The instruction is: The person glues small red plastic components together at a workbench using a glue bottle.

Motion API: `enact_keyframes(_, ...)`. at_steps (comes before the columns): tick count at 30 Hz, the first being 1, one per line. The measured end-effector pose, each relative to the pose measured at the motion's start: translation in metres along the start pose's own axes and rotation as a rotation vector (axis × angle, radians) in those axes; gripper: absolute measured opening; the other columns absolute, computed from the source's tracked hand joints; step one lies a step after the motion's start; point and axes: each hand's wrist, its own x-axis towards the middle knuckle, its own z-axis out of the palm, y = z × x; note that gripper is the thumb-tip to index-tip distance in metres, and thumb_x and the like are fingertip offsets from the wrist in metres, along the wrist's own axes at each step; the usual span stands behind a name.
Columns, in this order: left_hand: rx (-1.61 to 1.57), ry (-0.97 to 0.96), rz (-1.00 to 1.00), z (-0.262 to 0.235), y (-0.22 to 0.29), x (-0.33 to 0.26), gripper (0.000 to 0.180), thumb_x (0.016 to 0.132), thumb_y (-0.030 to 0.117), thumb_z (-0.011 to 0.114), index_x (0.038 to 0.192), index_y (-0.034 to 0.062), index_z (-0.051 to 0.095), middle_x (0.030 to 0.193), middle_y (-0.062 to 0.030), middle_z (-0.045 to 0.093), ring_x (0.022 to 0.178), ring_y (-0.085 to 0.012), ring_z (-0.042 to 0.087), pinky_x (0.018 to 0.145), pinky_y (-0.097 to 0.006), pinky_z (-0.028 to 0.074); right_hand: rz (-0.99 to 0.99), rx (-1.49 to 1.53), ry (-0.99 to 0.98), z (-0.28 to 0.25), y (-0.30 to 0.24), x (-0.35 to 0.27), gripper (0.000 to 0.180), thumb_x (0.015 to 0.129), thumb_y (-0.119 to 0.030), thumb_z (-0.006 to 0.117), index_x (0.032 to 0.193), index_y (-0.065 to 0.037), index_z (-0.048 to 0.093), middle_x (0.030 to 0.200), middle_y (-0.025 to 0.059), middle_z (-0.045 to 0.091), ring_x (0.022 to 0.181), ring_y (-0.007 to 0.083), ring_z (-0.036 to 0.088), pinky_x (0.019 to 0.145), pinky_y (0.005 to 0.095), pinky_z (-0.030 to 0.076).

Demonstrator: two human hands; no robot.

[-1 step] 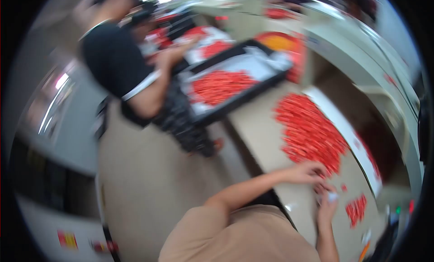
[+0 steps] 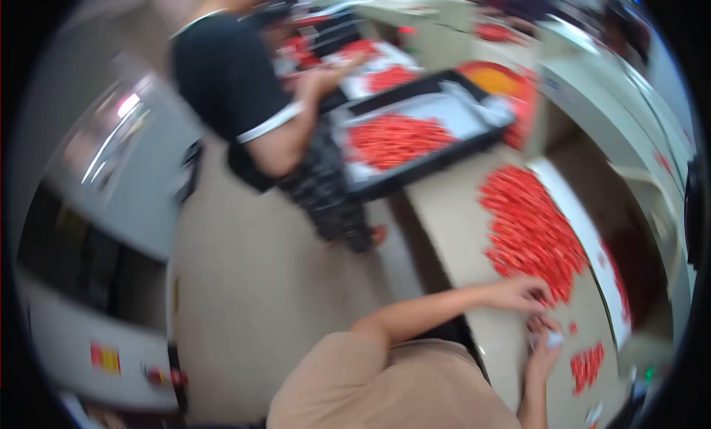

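Note:
A large pile of small red stick-like pieces (image 2: pixel 529 225) lies on the pale worktop. At its near edge my left hand (image 2: pixel 524 294) is closed in a pinch; what its fingertips hold is too small to make out. Just below and nearly touching it is my right hand (image 2: pixel 544 347), with curled fingers and a small white thing (image 2: pixel 555 339) showing at them, its kind unclear. A single red bit (image 2: pixel 572 327) lies beside the right hand. Farther right sits a small group of red pieces (image 2: pixel 587 368) in a rough row.
Beyond the pile, a black tray (image 2: pixel 422 173) lined with white holds more red pieces. A person in a dark shirt (image 2: pixel 229 81) stands at the far left of it. Behind are a red container with orange contents (image 2: pixel 495 81) and a pale machine housing (image 2: pixel 585 73). A white strip (image 2: pixel 574 214) borders the pile.
The whole view has swung, so the worktop, tray and person appear farther right. Both hands keep about the same place by the pile, fingers still close together.

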Motion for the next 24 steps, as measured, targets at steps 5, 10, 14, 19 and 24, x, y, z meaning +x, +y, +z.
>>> enact_keyframes(5, -0.189, 0.156, 0.002, 0.002, -0.006, -0.038, 0.023, 0.088, 0.008, 0.064, 0.109, 0.0011, 0.059, 0.102, -0.0048, 0.062, 0.094, -0.0107, 0.058, 0.082, -0.028, 0.049, -0.005, 0.110, -0.113, 0.006, 0.017, 0.000, 0.024, 0.100, -0.020, 0.046, 0.109, 0.001, 0.053, 0.098, 0.0099, 0.059, 0.089, 0.0178, 0.060, 0.086, 0.0300, 0.048)
enact_keyframes(10, -0.278, 0.249, -0.033, 0.021, -0.007, -0.054, 0.028, 0.086, 0.007, 0.065, 0.114, 0.0018, 0.059, 0.098, -0.0012, 0.060, 0.090, -0.0076, 0.056, 0.081, -0.024, 0.048, 0.031, -0.063, -0.182, 0.019, -0.042, -0.024, 0.030, 0.100, -0.022, 0.041, 0.111, 0.001, 0.058, 0.098, 0.0107, 0.064, 0.092, 0.0161, 0.059, 0.079, 0.0313, 0.048)
enact_keyframes(14, -0.225, 0.276, -0.026, 0.024, -0.012, -0.053, 0.028, 0.087, 0.008, 0.065, 0.113, 0.0016, 0.059, 0.097, -0.0022, 0.060, 0.089, -0.0084, 0.057, 0.079, -0.025, 0.049, 0.016, -0.119, -0.243, 0.010, -0.034, -0.021, 0.028, 0.099, -0.020, 0.044, 0.112, 0.000, 0.059, 0.100, 0.0111, 0.064, 0.092, 0.0166, 0.059, 0.078, 0.0306, 0.048)
enact_keyframes(19, -0.304, 0.309, -0.043, 0.027, -0.006, -0.055, 0.025, 0.089, 0.012, 0.063, 0.110, 0.0021, 0.054, 0.096, -0.0051, 0.060, 0.084, -0.0117, 0.060, 0.073, -0.027, 0.053, 0.023, 0.024, -0.271, 0.006, -0.018, -0.019, 0.026, 0.097, -0.020, 0.051, 0.114, -0.003, 0.060, 0.102, 0.0093, 0.067, 0.090, 0.0178, 0.062, 0.078, 0.0314, 0.049)
enact_keyframes(24, -0.195, 0.238, -0.042, 0.031, 0.005, -0.048, 0.023, 0.094, 0.016, 0.058, 0.114, 0.0043, 0.053, 0.104, -0.0055, 0.059, 0.093, -0.0131, 0.060, 0.079, -0.030, 0.054, -0.028, 0.063, -0.148, 0.004, -0.005, -0.016, 0.017, 0.092, -0.013, 0.056, 0.105, -0.001, 0.055, 0.092, 0.0085, 0.059, 0.081, 0.0145, 0.058, 0.076, 0.0275, 0.048)
